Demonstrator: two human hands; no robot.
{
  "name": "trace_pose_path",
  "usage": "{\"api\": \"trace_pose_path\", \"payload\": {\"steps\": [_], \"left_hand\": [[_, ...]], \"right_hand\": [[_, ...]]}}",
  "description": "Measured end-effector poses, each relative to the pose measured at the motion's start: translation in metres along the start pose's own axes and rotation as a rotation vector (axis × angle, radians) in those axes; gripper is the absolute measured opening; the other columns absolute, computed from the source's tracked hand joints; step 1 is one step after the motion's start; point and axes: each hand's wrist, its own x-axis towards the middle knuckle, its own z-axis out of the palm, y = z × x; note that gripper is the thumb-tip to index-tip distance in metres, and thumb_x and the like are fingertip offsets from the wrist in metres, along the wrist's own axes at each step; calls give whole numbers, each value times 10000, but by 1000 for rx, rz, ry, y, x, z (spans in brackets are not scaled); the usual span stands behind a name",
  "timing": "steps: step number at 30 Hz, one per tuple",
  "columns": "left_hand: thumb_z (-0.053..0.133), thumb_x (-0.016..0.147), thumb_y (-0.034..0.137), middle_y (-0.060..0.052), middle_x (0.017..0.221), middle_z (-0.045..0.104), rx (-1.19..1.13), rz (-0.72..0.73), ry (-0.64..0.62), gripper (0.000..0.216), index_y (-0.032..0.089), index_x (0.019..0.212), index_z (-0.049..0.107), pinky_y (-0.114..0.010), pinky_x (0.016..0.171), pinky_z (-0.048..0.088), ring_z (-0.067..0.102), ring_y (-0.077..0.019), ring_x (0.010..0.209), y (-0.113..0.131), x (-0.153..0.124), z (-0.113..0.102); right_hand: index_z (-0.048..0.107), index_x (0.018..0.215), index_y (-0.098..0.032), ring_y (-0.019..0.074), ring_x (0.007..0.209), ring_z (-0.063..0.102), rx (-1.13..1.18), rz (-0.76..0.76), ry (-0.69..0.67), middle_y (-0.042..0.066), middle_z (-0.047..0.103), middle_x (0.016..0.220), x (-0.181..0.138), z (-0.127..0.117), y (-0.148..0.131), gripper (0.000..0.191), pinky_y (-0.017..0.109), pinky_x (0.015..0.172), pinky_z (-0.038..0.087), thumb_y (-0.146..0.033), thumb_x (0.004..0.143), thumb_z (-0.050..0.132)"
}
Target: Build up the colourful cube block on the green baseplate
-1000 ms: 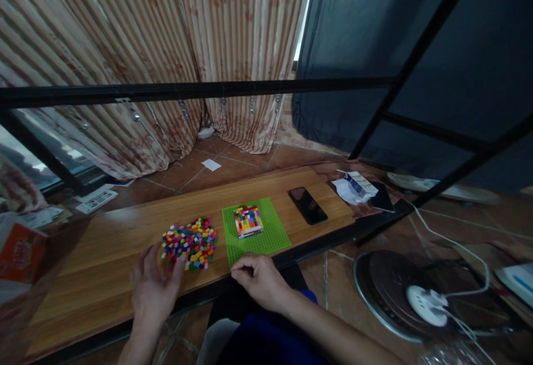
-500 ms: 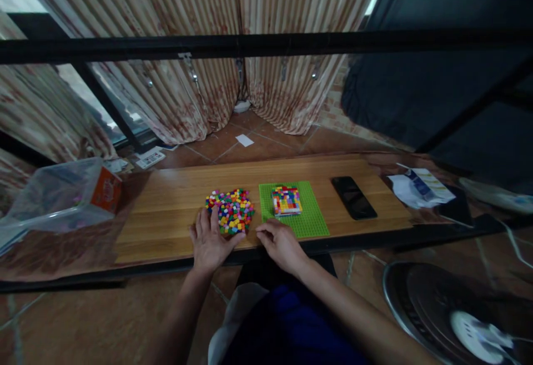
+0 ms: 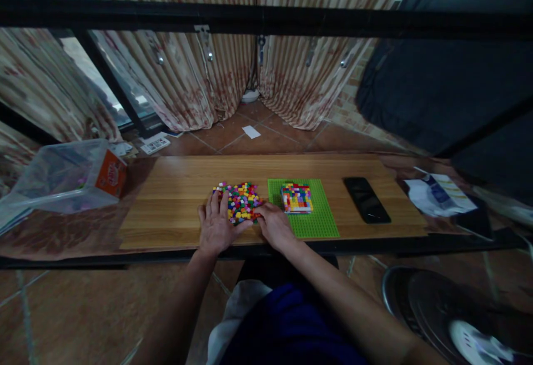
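Small toy building bricks (image 3: 242, 201) in many colours lie in a loose pile on the wooden board. My left hand (image 3: 216, 226) rests at the pile's left edge, its fingers stretched and the thumb apart. At the right edge of the pile, my right hand (image 3: 275, 225) has its fingertips drawn together among the bricks; whatever is between them is too small to make out. Just right of that hand lies a green baseplate (image 3: 318, 215). On it stands a square block of stacked bricks (image 3: 297, 198), mixed in colour.
The wooden board (image 3: 166, 204) lies on the table. A black phone (image 3: 366, 199) is on its right part. Beyond that are papers (image 3: 441, 194). A clear plastic box (image 3: 62, 181) with an orange label stands at the left. A dark bar crosses above.
My right hand has moved forward from the near side of the pile to touch its right edge. My left hand stays beside the pile. The whole view has shifted slightly.
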Motion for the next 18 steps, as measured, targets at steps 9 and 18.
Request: {"api": "trace_pose_path", "payload": {"steps": [9, 18], "left_hand": [[573, 764, 697, -223, 1532, 370, -70, -37, 34, 938, 132, 1480, 354, -540, 1149, 239, 352, -373, 1408, -3, 0, 1], [500, 827, 658, -205, 1510, 402, -112, -28, 73, 820, 143, 1455, 390, -513, 1150, 258, 374, -351, 1394, -5, 0, 1]], "right_hand": [[692, 911, -207, 208, 946, 608, 65, -7, 62, 70, 668, 948, -3, -2, 2, 188, 326, 889, 469, -123, 911, 524], [711, 944, -232, 194, 910, 642, 237, 85, 296, 55, 695, 970, -31, -59, 26, 189, 344, 839, 508, -247, 926, 523]]}}
